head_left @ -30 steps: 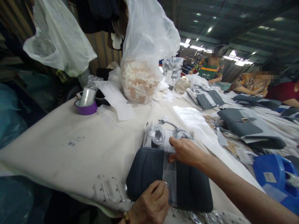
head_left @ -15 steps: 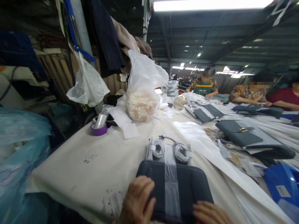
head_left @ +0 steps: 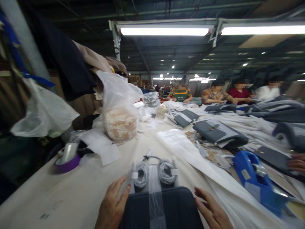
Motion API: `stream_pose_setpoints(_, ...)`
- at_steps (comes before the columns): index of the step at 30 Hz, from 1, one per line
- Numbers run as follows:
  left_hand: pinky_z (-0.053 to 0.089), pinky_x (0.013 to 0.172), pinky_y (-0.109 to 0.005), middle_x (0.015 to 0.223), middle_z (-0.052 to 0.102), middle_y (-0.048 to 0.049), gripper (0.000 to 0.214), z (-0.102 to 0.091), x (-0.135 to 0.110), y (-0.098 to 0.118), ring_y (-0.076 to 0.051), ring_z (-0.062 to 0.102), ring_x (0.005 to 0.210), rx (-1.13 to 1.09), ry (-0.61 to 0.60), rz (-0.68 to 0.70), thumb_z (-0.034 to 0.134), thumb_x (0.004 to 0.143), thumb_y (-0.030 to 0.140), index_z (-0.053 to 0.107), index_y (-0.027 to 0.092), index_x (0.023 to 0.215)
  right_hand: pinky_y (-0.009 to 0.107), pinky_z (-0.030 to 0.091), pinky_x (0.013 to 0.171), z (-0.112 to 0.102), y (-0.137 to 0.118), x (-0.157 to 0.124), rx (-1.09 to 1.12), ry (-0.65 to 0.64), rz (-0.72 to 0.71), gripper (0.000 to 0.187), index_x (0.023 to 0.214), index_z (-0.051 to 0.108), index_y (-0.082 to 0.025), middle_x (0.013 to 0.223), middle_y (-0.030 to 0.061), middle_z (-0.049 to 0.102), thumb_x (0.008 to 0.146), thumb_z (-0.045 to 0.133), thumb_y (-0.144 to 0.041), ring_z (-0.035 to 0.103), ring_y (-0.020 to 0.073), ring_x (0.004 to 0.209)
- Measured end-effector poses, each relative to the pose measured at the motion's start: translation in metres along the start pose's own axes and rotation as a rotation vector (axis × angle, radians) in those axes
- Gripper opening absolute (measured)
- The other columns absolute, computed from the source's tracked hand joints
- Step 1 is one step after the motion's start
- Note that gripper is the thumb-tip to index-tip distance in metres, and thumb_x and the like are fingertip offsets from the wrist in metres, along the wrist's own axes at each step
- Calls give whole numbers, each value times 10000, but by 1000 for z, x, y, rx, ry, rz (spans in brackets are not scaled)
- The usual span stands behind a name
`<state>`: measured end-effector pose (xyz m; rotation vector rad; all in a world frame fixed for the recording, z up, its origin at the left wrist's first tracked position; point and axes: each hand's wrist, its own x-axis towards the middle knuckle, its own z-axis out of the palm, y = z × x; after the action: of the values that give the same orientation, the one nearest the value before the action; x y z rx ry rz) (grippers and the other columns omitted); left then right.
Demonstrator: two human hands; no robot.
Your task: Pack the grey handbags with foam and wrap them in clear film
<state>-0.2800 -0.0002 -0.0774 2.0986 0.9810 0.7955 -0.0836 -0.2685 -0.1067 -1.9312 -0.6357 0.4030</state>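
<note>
Centrally, dark handbag (head_left: pixel 164 208), between both hands, left hand (head_left: pixel 111 206), right hand (head_left: pixel 212 211)

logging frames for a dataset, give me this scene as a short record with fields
setting: long cloth-covered table, co-workers seated at the far end
left hand: open, against the left edge of the dark handbag
right hand: open, at the handbag's right edge
on handbag: clear plastic strip down its middle
just beyond: two wrapped strap coils
right: blue tape dispenser
left: purple tape roll
farther back: grey handbag
</note>
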Motion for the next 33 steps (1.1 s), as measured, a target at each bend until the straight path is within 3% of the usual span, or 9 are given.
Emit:
stream_pose_setpoints(4,461,930,-466,986,672,-117,393,36,62,30,-277,593,985,218,-61,489,405,800,417,666,157,938,335,512,849,-16,-20,29,-135,141,-163,398,1035,629,-193,1167,112,611,817,466,-482,589,238,1055)
stream_pose_setpoints(7,483,842,-467,937,675,-127,353,65,94,48,-276,606,920,443,-193,618,352,808,269,666,145,908,318,487,859,-46,-22,57,-359,176,-191,315,972,627,-175,1085,109,630,846,421,-376,584,215,1024)
stream_pose_setpoints(9,492,772,-449,870,674,-121,337,79,105,55,-274,616,848,534,-184,656,348,812,249,664,147,869,310,442,911,-77,-19,77,-555,187,-94,267,987,616,-161,1084,105,620,853,413,-270,568,201,1039)
stream_pose_setpoints(14,494,676,-323,813,685,-65,296,107,108,74,-209,638,752,376,121,1001,391,884,343,635,175,889,396,405,890,-146,5,133,-727,271,234,178,911,606,-107,989,164,624,824,463,-168,581,279,1002)
stream_pose_setpoints(17,489,698,-302,832,686,-39,238,118,108,82,-194,642,769,307,177,1152,421,900,331,613,191,913,404,419,824,-156,22,158,-720,295,392,204,907,572,-101,946,164,623,742,619,-212,588,296,951)
stream_pose_setpoints(21,481,760,-308,887,683,-38,197,120,113,82,-201,640,831,315,130,1235,473,883,314,603,194,972,316,434,718,-157,33,175,-560,275,465,220,812,537,-131,816,58,601,663,695,-171,578,192,806)
stream_pose_setpoints(26,492,805,-293,917,685,-18,192,122,106,105,-192,638,863,146,16,1109,516,867,341,630,228,972,194,274,446,-180,24,177,-72,139,467,159,637,441,-174,524,-66,389,735,563,-204,346,64,448)
stream_pose_setpoints(29,511,746,-270,882,694,-13,200,140,89,142,-183,646,824,-79,-250,787,520,849,362,676,239,872,183,194,416,-195,11,167,241,58,394,125,681,470,-159,516,-65,381,619,554,-226,256,35,404)
stream_pose_setpoints(33,492,694,-304,779,700,-29,238,180,66,186,-208,641,754,-267,-640,338,498,793,326,699,199,779,182,128,402,-207,-11,148,527,-46,282,336,802,553,-128,511,-62,406,494,551,-263,204,17,386)
